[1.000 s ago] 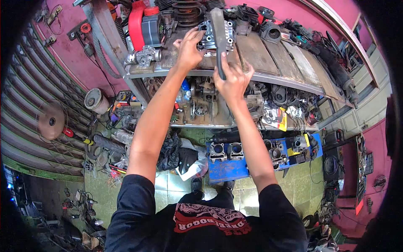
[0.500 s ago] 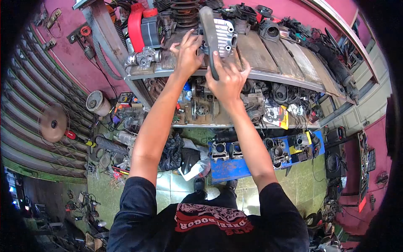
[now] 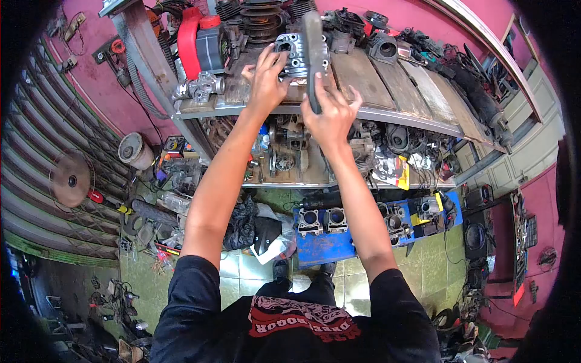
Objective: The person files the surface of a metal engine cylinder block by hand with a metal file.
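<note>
A silvery finned metal engine part (image 3: 295,55) stands over the front of the wooden shelf (image 3: 363,78). My left hand (image 3: 268,78) has its fingers curled against the left side of this part. My right hand (image 3: 330,115) grips the lower end of a long, flat, dark grey bar (image 3: 313,54), which rises upright in front of the part's right side. Some fingers of my right hand are spread away from the bar.
A red and black container (image 3: 203,45) and a small metal carburetor-like part (image 3: 203,86) sit on the shelf at left. Dark ribbed cylinders (image 3: 260,24) are behind. Below, a blue bench (image 3: 327,248) holds engine blocks (image 3: 310,221). A round fan (image 3: 71,180) is at far left.
The metal part has shifted left relative to the bar and turned, showing a different face. My left hand's fingers have closed in on it. My right hand still has the bar, slightly further right.
</note>
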Motion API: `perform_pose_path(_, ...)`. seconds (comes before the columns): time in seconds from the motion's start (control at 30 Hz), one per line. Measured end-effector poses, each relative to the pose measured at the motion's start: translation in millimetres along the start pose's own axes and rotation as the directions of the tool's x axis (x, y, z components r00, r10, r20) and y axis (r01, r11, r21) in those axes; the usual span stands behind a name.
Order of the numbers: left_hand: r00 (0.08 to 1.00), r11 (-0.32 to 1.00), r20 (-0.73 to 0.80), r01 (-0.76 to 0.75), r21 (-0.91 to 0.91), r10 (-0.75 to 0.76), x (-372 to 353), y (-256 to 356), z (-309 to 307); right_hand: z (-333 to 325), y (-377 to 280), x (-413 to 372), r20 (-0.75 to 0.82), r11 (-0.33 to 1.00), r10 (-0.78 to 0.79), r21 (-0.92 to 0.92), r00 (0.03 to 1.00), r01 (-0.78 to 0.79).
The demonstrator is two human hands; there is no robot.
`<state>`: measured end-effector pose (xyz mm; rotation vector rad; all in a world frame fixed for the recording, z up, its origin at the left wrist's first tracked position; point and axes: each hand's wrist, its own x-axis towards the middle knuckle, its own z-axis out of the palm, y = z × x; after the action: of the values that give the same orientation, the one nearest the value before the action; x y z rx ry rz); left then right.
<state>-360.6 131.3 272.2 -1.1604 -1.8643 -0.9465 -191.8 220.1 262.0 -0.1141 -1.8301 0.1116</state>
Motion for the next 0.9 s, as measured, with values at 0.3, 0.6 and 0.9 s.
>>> perform_pose_path(0.3, 1.000, 1.000, 0.005, -0.014, -0.015, 0.014, -4, 0, -1, -15, -21, -50, 0.022, 0.997, 0.029, 0.077, 0.999, -0.031)
perform_pose_path(0.6, 0.999, 0.993, -0.040, -0.040, -0.112, 0.036, -9, 0, 7, 4, 2, -24, 0.016, 0.999, -0.035, 0.026, 0.999, 0.035)
perform_pose_path(0.9, 0.998, 0.998, -0.022, -0.056, -0.039, 0.056, -7, 1, 2, -13, -9, -12, 0.029, 0.999, 0.019, 0.048, 0.999, -0.020)
